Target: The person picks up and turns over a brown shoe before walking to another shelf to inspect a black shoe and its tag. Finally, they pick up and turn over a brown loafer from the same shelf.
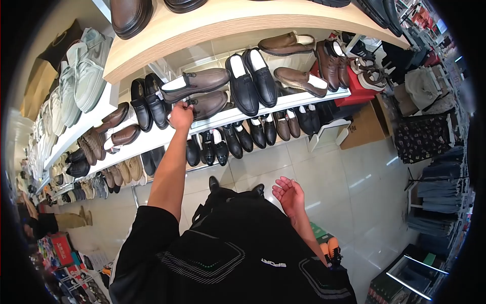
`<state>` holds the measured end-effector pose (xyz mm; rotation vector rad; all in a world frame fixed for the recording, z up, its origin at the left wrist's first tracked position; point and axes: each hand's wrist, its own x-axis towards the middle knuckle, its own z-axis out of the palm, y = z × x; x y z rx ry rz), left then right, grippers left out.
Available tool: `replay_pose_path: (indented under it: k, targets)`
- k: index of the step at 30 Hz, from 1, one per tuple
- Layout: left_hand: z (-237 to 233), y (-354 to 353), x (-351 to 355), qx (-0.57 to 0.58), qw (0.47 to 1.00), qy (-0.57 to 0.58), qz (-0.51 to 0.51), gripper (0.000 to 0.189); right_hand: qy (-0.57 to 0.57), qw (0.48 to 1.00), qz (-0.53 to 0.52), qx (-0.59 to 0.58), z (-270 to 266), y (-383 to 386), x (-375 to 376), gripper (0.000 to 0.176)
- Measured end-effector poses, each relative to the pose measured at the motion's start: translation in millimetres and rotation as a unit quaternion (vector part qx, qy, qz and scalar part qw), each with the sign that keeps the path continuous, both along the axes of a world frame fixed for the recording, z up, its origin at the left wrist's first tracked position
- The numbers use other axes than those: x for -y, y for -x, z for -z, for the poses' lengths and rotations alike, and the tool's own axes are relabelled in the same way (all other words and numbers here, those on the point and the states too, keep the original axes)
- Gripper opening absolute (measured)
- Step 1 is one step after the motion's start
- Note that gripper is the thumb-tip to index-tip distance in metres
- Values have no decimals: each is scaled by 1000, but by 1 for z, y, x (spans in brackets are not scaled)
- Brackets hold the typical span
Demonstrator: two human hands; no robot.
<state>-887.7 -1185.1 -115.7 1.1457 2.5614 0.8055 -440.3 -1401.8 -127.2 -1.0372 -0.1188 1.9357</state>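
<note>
My left hand (181,115) reaches to the white shelf, its fingers closed at the near end of a grey-brown loafer (210,105). Just behind that shoe lies a second brown loafer (200,82) with white paper inside. To the right stand two black loafers (251,81), also stuffed with white. A pair of black shoes (150,101) is left of my hand. My right hand (289,194) hangs over the tiled floor, palm up, fingers loosely spread, holding nothing.
A curved wooden shelf (243,21) juts out above the shoes. More shoes line the lower rack. A cardboard box (365,125) and a white-framed stand (330,135) are at the right, near hanging clothes (424,137). Another person (45,223) is at the far left.
</note>
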Motion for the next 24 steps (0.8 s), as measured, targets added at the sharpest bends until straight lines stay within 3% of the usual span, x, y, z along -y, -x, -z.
replay_pose_path:
  k: [6, 14, 17, 20, 24]
  targets:
    - [5, 3, 14, 15, 996, -57, 68, 24, 8, 1000, 13, 0, 7, -15, -2, 43]
    - [8, -9, 11, 21, 993, -109, 41, 23, 12, 1000, 15, 16, 6, 1, -20, 41]
    - [-2, -16, 7, 104, 981, -162, 1, 22, 21, 999, 21, 24, -3, 16, -25, 41]
    - [22, -3, -4, 78, 984, -159, 35, 22, 20, 999, 10, 27, -7, 30, -32, 41]
    - [7, 9, -1, 73, 988, -123, 50, 23, 34, 999, 8, 25, -8, 41, -38, 40]
